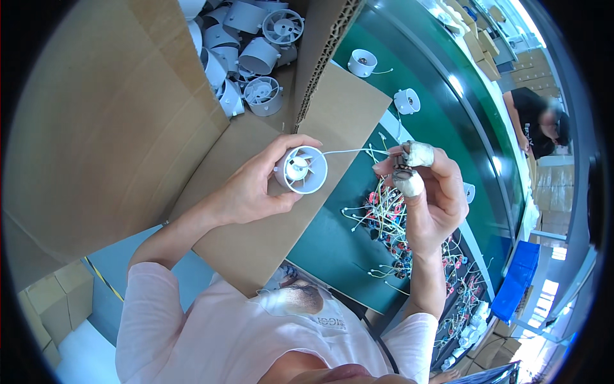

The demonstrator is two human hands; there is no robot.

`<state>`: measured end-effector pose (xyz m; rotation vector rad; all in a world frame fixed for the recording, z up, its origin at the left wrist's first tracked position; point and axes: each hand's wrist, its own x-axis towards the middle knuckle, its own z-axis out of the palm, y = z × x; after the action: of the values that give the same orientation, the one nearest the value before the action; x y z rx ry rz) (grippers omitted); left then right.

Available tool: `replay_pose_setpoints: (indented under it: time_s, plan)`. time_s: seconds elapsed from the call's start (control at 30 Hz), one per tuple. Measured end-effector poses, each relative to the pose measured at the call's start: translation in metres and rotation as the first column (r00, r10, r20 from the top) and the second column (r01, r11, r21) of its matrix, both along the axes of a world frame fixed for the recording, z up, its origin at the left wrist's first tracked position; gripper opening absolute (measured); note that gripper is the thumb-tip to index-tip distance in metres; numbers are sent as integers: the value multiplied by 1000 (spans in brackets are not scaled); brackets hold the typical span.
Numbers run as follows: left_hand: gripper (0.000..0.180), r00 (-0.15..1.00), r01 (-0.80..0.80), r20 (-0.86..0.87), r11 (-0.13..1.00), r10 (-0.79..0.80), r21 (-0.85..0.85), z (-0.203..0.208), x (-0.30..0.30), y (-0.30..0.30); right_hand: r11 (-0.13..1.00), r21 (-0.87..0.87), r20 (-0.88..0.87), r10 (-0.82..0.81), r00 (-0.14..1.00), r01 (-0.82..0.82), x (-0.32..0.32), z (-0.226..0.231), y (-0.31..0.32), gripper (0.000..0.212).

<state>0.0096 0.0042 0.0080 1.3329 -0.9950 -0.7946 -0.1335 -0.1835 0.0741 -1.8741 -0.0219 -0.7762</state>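
My left hand grips a white round fan housing from its left side, fingers around the ring, with its spoked side up. My right hand, with white wrapping on thumb and fingertip, pinches a small dark motor coil. A thin white wire stretches between the housing and the right hand's fingertips; how it joins at either end is hard to see. Under the right hand lies a heap of small coils with white wires on the green surface.
On the left stands an open cardboard box with many white fan housings in it; its flap juts under my left hand. A green conveyor belt curves past, carrying a few housings. A person is beyond it. A blue bin stands right.
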Motion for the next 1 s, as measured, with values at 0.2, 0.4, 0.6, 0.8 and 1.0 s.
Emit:
replay_pose_setpoints:
  time_s: [0.2, 0.4, 0.6, 0.8, 1.0]
  plan:
    - [66, 1000, 7, -2, 1000, -7, 20, 2, 2, 2, 968, -240, 5, -79, 997, 78, 11, -7, 1, 20]
    - [67, 1000, -3, 31, 1000, 3, -5, 2, 1, 2, 920, -392, -39, -42, 998, 23, 8, -5, 0, 21]
    - [64, 1000, -4, 25, 1000, 4, 17, 3, 2, 1, 837, -547, 18, 48, 999, -30, 16, 4, 0, 21]
    - [60, 968, -64, 241, 998, 66, -17, 14, 1, -4, 892, -424, -164, 95, 982, -157, 29, -4, 18, 32]
    - [61, 912, -157, 371, 984, 177, -84, 3, -8, -7, 981, -91, -477, 105, 873, -168, 25, 0, 29, 32]
